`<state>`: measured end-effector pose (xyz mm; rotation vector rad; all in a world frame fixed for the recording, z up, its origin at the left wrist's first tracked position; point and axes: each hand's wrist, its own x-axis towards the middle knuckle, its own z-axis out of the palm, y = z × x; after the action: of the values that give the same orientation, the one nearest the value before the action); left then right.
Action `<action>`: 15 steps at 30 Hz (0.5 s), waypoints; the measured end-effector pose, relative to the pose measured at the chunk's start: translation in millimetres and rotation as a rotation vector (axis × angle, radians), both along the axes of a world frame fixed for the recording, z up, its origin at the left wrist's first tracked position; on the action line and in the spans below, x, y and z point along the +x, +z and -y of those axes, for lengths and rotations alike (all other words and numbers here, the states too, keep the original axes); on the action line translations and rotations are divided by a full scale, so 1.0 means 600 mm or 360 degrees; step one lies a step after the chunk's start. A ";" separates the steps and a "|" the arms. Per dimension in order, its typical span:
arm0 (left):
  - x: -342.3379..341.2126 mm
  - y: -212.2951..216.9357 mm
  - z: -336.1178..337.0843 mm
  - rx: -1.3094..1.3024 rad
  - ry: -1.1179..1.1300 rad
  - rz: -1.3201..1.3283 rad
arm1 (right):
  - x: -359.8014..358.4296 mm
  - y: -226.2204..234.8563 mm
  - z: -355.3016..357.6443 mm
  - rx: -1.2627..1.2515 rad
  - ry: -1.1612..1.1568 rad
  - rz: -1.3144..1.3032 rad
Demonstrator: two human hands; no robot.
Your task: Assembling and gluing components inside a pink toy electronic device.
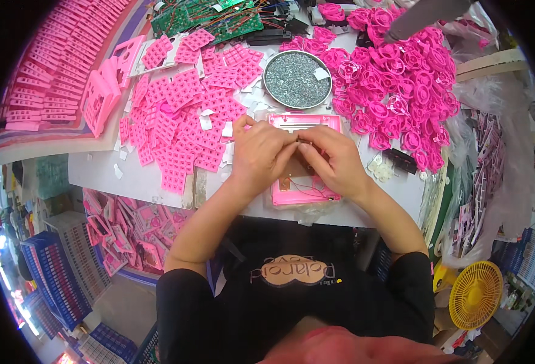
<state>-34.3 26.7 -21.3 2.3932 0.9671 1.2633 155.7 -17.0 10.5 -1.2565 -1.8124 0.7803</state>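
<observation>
A pink plastic casing [308, 198] lies on the white worktable in front of me, with a brown circuit board [301, 168] and thin red wires inside it. Over its middle, my left hand [262, 150] and my right hand [334, 156] meet fingertip to fingertip. Both hands have thumb and forefinger closed in a pinch. Whatever sits between the fingertips is small and mostly covered, so its kind does not show. Just beyond the casing stands a round metal dish [265, 91] full of small screws [296, 77].
Pink button pads [179, 115] are heaped to the left, pink ring-shaped parts [395, 91] to the right. Green circuit boards [231, 23] with wires lie at the back. A dark blade-like object [425, 19] juts in overhead. A yellow fan [475, 295] stands low at right.
</observation>
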 end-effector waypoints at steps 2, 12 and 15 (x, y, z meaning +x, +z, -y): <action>-0.001 0.001 0.005 0.0007 0.0012 0.0031 | 0.007 0.006 0.010 0.0083 -0.0098 0.0053; -0.001 0.003 0.006 0.0025 -0.0049 0.0090 | 0.002 0.015 0.010 -0.0125 -0.0022 -0.0164; -0.008 -0.002 0.002 -0.0110 0.0061 0.0072 | 0.015 0.023 0.023 -0.0054 0.0006 0.0057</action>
<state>-39.2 25.3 -22.3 2.2945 1.0303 1.2707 164.8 -30.8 24.3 -1.2966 -1.8374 0.7985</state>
